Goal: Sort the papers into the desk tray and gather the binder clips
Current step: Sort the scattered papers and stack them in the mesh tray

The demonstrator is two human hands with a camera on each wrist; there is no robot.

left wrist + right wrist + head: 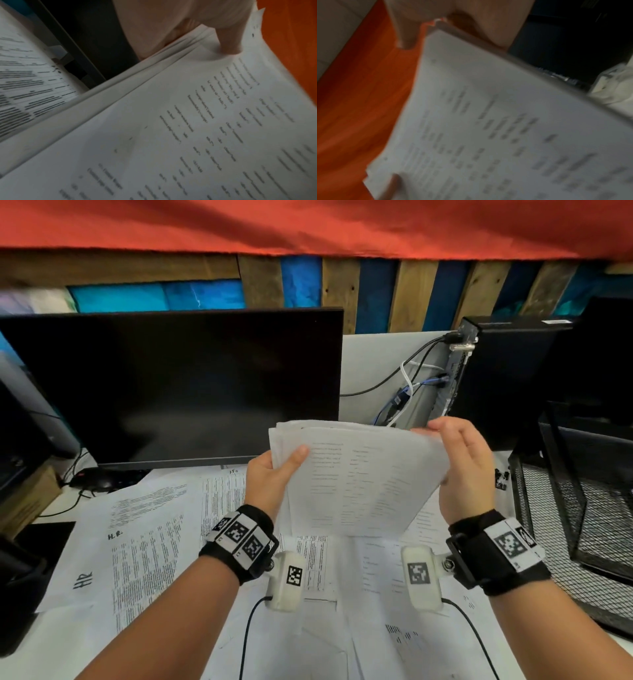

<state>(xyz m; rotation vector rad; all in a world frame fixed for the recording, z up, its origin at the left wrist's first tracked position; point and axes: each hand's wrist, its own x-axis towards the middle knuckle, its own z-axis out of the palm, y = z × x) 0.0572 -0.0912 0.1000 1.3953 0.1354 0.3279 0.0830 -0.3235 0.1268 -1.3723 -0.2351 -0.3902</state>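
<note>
**Paper sorting: stack in hand, tray not yet loaded**

Loose printed sheets (144, 542) cover the desk below your wrists. Your left hand (270, 474) and right hand (469, 470) each grasp a side of the paper stack (359, 481), lifted clear of the desk. Mesh desk tray (582, 508): right. Binder clips (500, 478): beside it, ungathered. Next: square the edges, carry right.
</note>
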